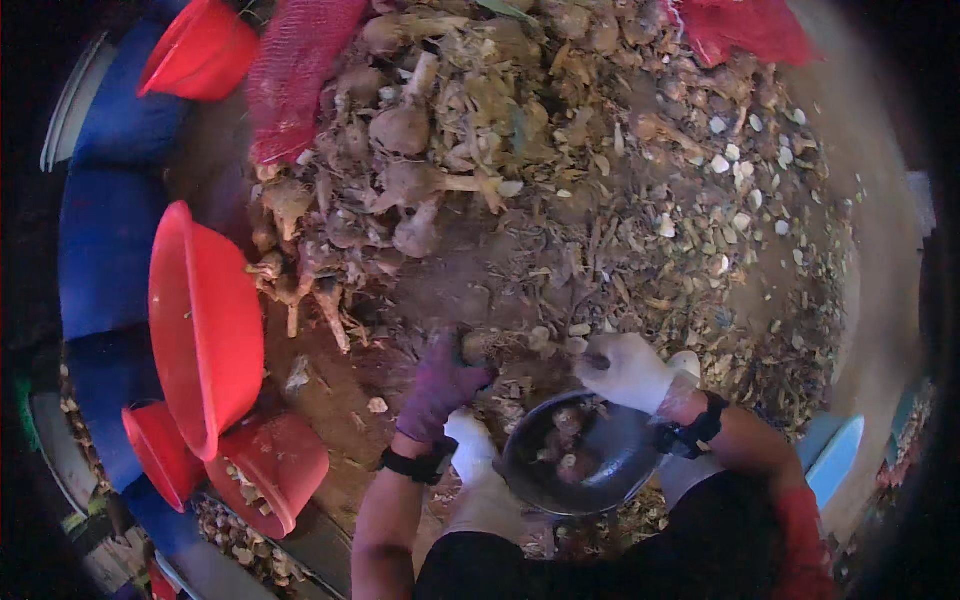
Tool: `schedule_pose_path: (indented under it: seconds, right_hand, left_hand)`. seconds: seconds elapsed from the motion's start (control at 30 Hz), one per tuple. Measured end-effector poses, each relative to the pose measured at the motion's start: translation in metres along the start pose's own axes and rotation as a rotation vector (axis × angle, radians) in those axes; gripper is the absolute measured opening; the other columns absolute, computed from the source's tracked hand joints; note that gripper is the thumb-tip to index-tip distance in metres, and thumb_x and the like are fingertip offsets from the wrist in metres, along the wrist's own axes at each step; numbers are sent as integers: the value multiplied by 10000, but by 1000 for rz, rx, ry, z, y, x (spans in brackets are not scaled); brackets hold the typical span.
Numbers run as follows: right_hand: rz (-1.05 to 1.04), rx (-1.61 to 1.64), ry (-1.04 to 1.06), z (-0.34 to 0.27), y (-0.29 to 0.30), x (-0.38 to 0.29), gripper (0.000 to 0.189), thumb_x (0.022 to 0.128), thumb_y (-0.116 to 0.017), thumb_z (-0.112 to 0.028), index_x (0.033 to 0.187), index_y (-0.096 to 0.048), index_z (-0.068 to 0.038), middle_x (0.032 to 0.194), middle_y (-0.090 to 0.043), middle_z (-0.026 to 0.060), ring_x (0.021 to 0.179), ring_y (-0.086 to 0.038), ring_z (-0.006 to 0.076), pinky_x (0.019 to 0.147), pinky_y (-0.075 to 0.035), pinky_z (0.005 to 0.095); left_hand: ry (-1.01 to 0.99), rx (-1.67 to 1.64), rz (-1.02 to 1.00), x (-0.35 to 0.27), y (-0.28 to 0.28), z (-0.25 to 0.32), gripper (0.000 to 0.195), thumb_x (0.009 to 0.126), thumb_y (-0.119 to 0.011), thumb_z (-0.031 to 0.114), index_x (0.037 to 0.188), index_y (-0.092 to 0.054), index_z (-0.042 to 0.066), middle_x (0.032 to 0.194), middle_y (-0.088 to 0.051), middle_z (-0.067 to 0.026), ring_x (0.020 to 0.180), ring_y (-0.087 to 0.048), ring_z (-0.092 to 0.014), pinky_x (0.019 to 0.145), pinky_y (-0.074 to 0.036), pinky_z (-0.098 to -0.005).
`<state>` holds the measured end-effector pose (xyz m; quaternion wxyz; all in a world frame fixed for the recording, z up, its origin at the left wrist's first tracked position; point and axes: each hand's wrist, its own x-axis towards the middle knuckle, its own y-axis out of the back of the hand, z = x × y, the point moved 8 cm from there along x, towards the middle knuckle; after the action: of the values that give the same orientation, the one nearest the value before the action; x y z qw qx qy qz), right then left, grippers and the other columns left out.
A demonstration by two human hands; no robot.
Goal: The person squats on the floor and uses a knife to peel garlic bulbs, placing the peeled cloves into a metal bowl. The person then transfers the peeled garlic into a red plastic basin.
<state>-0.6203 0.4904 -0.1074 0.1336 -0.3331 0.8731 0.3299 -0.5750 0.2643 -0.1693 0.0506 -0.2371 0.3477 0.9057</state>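
My left hand (444, 386), in a purple glove, grips a garlic bulb (482, 346) between thumb and fingers, its rooty end facing right. Blur hides part of this grip. My right hand (626, 369) wears a white glove and has curled fingers beside pale garlic cloves (577, 330); whether it pinches anything cannot be told. Below the hands, a dark round bowl (607, 484) sits between my legs with a few garlic bulbs (574, 463) inside. Ahead lies a heap of dry garlic bulbs with stalks (401, 131).
Red plastic basins (238, 330) stand tilted on the left, one holding pale scraps. Red mesh sacks (300, 75) flank the heap at the top. Garlic skins and loose cloves (720, 163) litter the ground on the right. A light blue container (834, 457) is near my right elbow.
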Motion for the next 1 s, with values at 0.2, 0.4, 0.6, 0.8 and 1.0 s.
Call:
schedule_pose_path:
  seconds: [0.2, 0.4, 0.6, 0.8, 1.0]
  right_hand:
    - [-64, -55, 180, -40, -5, -2, 196, 736, -660, -243, 777, -648, -52, 680, -604, 168, 623, -598, 360, 556, -472, 440]
    - [11, -103, 277, -40, 3, -9, 194, 683, -673, -230, 753, -640, -52, 677, -595, 161, 627, -587, 365, 548, -462, 446]
    - [-3, -179, 290, -31, -2, -6, 218, 658, -672, -243, 749, -635, -49, 667, -588, 163, 641, -587, 368, 551, -459, 444]
    - [77, -112, 34, 20, 12, 8, 226, 696, -662, -249, 762, -632, -34, 670, -594, 187, 629, -591, 362, 563, -472, 410]
    - [176, 109, -181, 61, 29, 3, 252, 768, -635, -256, 783, -639, -5, 672, -592, 219, 602, -604, 356, 564, -478, 388]
  left_hand:
    - [-117, -662, -308, -30, -30, 50, 638, 766, -726, 205, 1289, -417, 11, 1170, -590, -122, 1052, -570, -183, 879, -465, -330]
    - [115, -873, -324, -46, -31, 64, 576, 782, -714, 151, 1266, -440, 5, 1090, -638, -110, 976, -608, -155, 844, -483, -294]
    - [52, -653, -333, -55, -30, 76, 392, 883, -562, 173, 1252, -483, 67, 1123, -612, -94, 987, -610, -182, 805, -499, -304]
    - [-165, -777, -424, -68, -17, 134, 551, 725, -734, 218, 1193, -531, 12, 1085, -621, -114, 976, -604, -212, 888, -459, -340]
    - [-62, -1187, -486, -47, -10, 130, 716, 735, -729, 187, 1332, -372, 21, 1136, -559, -88, 1034, -571, -203, 910, -465, -333]
